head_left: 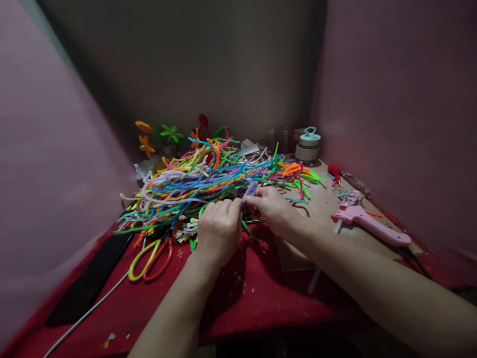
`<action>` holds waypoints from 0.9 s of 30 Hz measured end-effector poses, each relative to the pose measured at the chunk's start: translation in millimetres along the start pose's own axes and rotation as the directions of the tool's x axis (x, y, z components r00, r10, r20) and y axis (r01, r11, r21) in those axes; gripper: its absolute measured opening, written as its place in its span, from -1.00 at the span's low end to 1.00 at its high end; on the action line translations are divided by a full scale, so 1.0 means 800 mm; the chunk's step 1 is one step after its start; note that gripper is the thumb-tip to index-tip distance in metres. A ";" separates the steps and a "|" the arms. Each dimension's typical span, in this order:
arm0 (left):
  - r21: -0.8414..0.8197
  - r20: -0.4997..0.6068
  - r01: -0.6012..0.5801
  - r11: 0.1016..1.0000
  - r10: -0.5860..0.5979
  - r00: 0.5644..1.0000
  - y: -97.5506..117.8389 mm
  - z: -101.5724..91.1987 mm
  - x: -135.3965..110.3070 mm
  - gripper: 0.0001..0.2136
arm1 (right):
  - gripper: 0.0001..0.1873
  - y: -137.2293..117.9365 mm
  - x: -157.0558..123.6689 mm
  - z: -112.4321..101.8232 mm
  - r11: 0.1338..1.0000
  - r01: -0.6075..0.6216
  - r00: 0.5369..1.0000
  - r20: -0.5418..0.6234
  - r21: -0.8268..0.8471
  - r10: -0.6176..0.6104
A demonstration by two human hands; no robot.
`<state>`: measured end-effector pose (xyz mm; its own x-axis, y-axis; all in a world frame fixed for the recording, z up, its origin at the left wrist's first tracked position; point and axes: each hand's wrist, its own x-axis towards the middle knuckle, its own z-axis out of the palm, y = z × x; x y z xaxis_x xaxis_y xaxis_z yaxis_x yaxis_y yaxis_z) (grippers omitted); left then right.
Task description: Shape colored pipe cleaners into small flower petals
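Note:
Between my two hands is a purple pipe cleaner piece, bent into a narrow petal-like loop that points up. My right hand pinches it near its base with thumb and fingertips. Close beside it, my left hand is closed, knuckles up, its fingertips at the lower end of the same piece; the fingers' inner side is hidden. Just behind both hands lies a large heap of multicoloured pipe cleaners.
Scissors with yellow and red handles lie left, near a black flat object and a white cable. At right, a pink glue gun rests on a board. A lidded container and pipe cleaner flowers stand behind.

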<state>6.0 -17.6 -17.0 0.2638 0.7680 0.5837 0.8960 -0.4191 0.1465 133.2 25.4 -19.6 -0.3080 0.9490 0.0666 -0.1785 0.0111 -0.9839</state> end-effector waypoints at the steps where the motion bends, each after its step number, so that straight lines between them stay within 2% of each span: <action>1: -0.146 0.008 0.060 0.988 -0.059 0.998 -0.002 -0.002 0.002 -0.73 | -0.88 -0.001 0.001 -0.001 1.000 0.017 1.000 -0.004 0.008 -0.017; 2: -0.328 0.040 0.153 0.932 -0.149 0.988 -0.005 -0.005 0.004 -0.71 | -0.86 -0.002 0.001 -0.001 0.999 0.032 0.999 -0.005 0.010 -0.032; 3: -0.514 0.116 0.266 0.815 -0.241 0.963 -0.009 -0.008 0.006 -0.69 | -0.85 -0.003 0.001 -0.002 0.999 0.044 0.999 0.002 0.012 -0.044; 4: -0.664 0.236 0.387 0.640 -0.311 0.921 -0.014 -0.012 0.009 -0.66 | -0.84 -0.005 0.001 -0.002 0.998 0.054 0.998 0.015 0.018 -0.054; 5: -0.753 0.373 0.493 0.436 -0.335 0.865 -0.018 -0.014 0.011 -0.65 | -0.83 -0.006 0.000 -0.002 0.998 0.062 0.997 0.039 0.028 -0.063; 6: -0.780 0.501 0.574 0.250 -0.301 0.812 -0.023 -0.017 0.012 -0.65 | -0.82 -0.008 -0.001 -0.001 0.997 0.068 0.995 0.067 0.042 -0.071; 7: -0.769 0.597 0.631 0.102 -0.237 0.767 -0.026 -0.018 0.013 -0.66 | -0.82 -0.009 -0.002 -0.001 0.996 0.072 0.992 0.096 0.061 -0.077; 8: -0.744 0.659 0.668 0.003 -0.164 0.734 -0.029 -0.019 0.013 -0.68 | -0.82 -0.010 -0.004 0.000 0.994 0.070 0.989 0.126 0.080 -0.080; 9: -0.721 0.692 0.691 -0.055 -0.102 0.714 -0.031 -0.020 0.013 -0.70 | -0.82 -0.011 -0.005 0.000 0.993 0.064 0.985 0.156 0.095 -0.079; 11: -0.708 0.705 0.700 -0.092 -0.032 0.709 -0.031 -0.021 0.011 -0.72 | -0.82 -0.012 -0.007 0.001 0.993 0.065 0.980 0.181 0.099 -0.082; 14: -0.721 0.693 0.693 -0.027 -0.026 0.720 -0.024 -0.024 0.010 -0.79 | -0.83 -0.010 -0.006 0.001 0.994 0.097 0.987 0.121 0.043 -0.102; 16: -0.730 0.666 0.670 0.137 -0.076 0.742 -0.018 -0.024 0.009 -0.82 | -0.84 -0.006 -0.003 0.000 0.995 0.102 0.992 0.068 -0.003 -0.102; 17: -0.723 0.627 0.631 0.282 -0.115 0.770 -0.015 -0.023 0.009 -0.82 | -0.84 -0.004 -0.001 -0.001 0.995 0.093 0.995 0.043 -0.027 -0.091; 19: -0.589 0.472 0.460 0.664 -0.179 0.863 -0.009 -0.016 0.006 -0.81 | -0.84 -0.001 0.003 -0.002 0.995 0.064 0.998 -0.012 -0.076 -0.065; 20: -0.431 0.373 0.341 0.835 -0.179 0.910 -0.007 -0.011 0.004 -0.82 | -0.85 0.000 0.004 -0.003 0.994 0.053 0.997 -0.042 -0.095 -0.057; 21: -0.242 0.288 0.232 0.942 -0.159 0.944 -0.005 -0.006 0.002 -0.83 | -0.85 0.001 0.005 -0.003 0.993 0.047 0.996 -0.065 -0.107 -0.054; 22: -0.068 0.233 0.148 0.987 -0.129 0.964 -0.004 -0.001 0.000 -0.83 | -0.86 0.002 0.006 -0.004 0.993 0.050 0.995 -0.080 -0.109 -0.059; 24: 0.142 0.198 0.051 0.989 -0.079 0.977 -0.002 0.008 -0.004 -0.83 | -0.87 0.003 0.006 -0.003 0.993 0.073 0.992 -0.093 -0.089 -0.081; 25: 0.175 0.201 0.034 0.984 -0.070 0.977 -0.002 0.010 -0.005 -0.82 | -0.86 0.004 0.005 -0.002 0.994 0.084 0.992 -0.093 -0.072 -0.091; 27: 0.137 0.201 0.059 0.989 -0.086 0.976 -0.001 0.011 -0.005 -0.83 | -0.84 0.005 0.004 -0.001 0.996 0.088 0.992 -0.092 -0.024 -0.090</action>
<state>7.2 -15.9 -26.6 0.2523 0.8827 0.3965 0.9505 -0.3029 0.0694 132.1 28.9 -23.7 -0.2039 0.9691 0.1389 -0.1823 0.1018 -0.9780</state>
